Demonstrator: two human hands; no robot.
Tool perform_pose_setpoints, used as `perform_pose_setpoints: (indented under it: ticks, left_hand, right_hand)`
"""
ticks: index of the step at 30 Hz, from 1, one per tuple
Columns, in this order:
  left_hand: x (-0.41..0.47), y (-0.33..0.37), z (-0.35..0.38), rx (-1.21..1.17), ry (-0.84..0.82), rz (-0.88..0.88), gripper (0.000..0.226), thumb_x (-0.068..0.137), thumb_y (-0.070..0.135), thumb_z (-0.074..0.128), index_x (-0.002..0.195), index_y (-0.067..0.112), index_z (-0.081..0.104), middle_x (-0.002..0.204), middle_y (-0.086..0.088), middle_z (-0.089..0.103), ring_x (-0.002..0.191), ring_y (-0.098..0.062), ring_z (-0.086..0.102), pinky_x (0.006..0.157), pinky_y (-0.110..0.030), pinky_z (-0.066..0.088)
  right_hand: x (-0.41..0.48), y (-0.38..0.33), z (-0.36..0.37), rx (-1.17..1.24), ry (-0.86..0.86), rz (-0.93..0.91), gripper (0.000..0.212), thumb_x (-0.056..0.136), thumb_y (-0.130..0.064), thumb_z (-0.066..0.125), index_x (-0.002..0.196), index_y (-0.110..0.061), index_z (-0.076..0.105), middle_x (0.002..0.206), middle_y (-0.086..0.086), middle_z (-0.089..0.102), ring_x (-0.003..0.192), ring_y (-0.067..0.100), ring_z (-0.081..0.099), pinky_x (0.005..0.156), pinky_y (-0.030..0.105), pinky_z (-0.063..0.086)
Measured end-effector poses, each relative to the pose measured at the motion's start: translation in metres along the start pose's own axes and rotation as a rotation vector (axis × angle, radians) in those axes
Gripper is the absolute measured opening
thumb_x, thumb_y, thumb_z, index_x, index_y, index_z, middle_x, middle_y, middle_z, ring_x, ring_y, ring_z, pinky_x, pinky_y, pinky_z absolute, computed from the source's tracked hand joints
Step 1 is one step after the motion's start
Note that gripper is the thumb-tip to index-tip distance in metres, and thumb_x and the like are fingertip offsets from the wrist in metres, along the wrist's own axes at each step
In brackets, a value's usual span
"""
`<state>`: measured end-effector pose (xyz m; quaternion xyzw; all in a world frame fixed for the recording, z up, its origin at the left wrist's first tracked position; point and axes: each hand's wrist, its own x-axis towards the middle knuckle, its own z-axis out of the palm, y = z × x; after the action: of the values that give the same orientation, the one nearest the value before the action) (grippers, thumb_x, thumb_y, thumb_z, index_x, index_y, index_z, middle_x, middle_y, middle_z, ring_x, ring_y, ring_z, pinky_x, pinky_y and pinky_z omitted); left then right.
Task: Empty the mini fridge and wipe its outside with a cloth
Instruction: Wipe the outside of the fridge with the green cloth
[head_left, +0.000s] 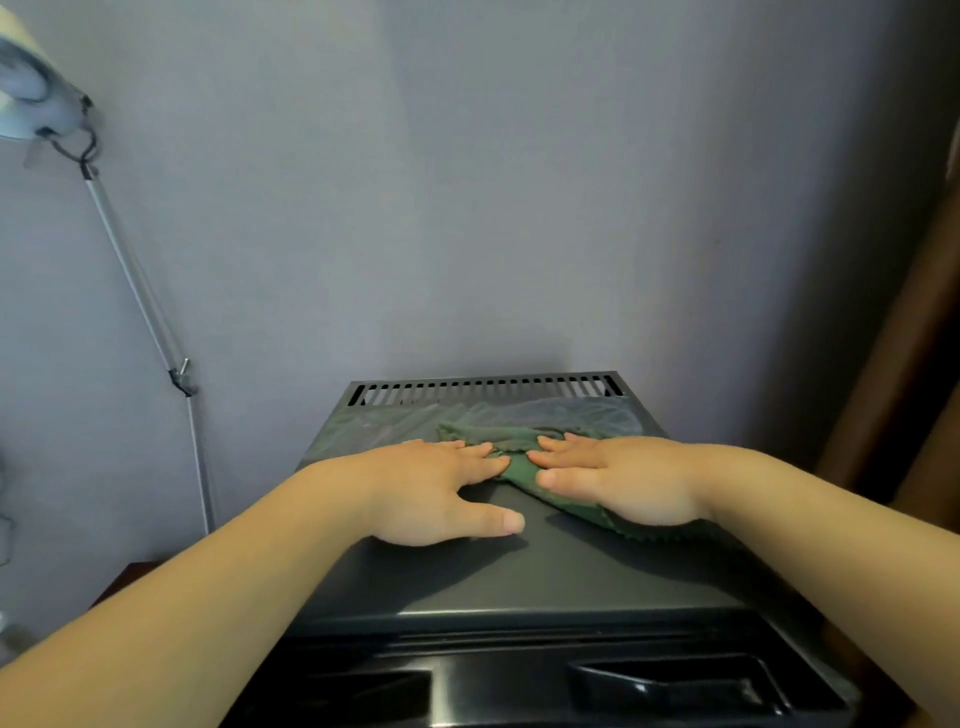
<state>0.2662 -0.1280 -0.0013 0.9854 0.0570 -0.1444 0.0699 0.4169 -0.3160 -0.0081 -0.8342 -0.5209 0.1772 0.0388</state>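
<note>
Black glossy plastic with two shallow recesses is showing along the near edge of the mini fridge (519, 571), and the matte grey top is stretching away behind it. Two bare forearms are reaching in from the near corners and crossing that front edge.

The left hand (431, 488) is lying palm-down on the middle of the top. Its fingers (478, 452) are straight and slightly apart, gripping nothing, with the tips touching the left edge of the green cloth (514, 467). The thumb is sticking out over the bare top.

The right hand (623, 478) is lying flat on the cloth and pressing it down. Its fingers (556, 447) are straight and close together, pointing at the left hand's fingertips and almost meeting them. The cloth is lying crumpled on the top, right of centre, spreading from under the right palm toward the right edge and bunching beyond both sets of fingertips.

A slotted vent grille (483, 387) is running along the far edge of the top. A grey-blue wall (467, 208) is rising behind it. A lamp (31, 98) on a thin metal arm is leaning in at the far left, and a brown wooden surface (914, 364) is standing at the right.
</note>
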Motion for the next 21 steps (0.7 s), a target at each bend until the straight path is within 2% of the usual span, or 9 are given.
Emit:
perform_pose_setpoints:
  ticks: [7, 13, 18, 21]
  left_hand:
    - [-0.047, -0.073, 0.005, -0.035, 0.007, -0.058, 0.084, 0.084, 0.085, 0.033, 0.157, 0.048, 0.012, 0.164, 0.025, 0.001, 0.153, -0.003, -0.001, 0.126, -0.039, 0.005]
    - [-0.081, -0.121, 0.017, -0.031, 0.042, -0.061, 0.083, 0.087, 0.082, 0.033, 0.158, 0.045, 0.01, 0.165, 0.023, 0.0, 0.153, -0.002, -0.001, 0.126, -0.038, 0.005]
    - [-0.095, -0.149, 0.021, -0.073, 0.058, -0.062, 0.084, 0.086, 0.083, 0.033, 0.158, 0.044, 0.011, 0.164, 0.024, 0.0, 0.152, -0.002, 0.0, 0.126, -0.037, 0.005]
    - [-0.093, -0.157, 0.022, -0.066, 0.063, -0.04, 0.087, 0.084, 0.084, 0.032, 0.158, 0.042, 0.012, 0.165, 0.022, 0.001, 0.152, -0.001, -0.003, 0.126, -0.037, 0.004]
  right_hand:
    - [0.049, -0.075, 0.002, -0.013, -0.028, -0.057, 0.065, 0.098, -0.07, 0.025, 0.157, -0.044, 0.02, 0.165, -0.023, 0.006, 0.153, 0.002, -0.001, 0.126, 0.037, 0.001]
    - [0.087, -0.129, 0.007, -0.013, -0.041, -0.098, 0.065, 0.099, -0.068, 0.027, 0.158, -0.041, 0.02, 0.166, -0.021, 0.006, 0.153, 0.001, -0.001, 0.124, 0.032, 0.0]
    - [0.109, -0.157, 0.013, -0.008, -0.041, -0.093, 0.067, 0.098, -0.069, 0.028, 0.158, -0.041, 0.019, 0.165, -0.022, 0.004, 0.153, 0.002, -0.003, 0.125, 0.035, -0.001]
    - [0.112, -0.164, 0.013, -0.02, -0.04, -0.08, 0.065, 0.1, -0.067, 0.028, 0.158, -0.04, 0.019, 0.166, -0.021, 0.005, 0.153, 0.001, -0.003, 0.123, 0.031, -0.001]
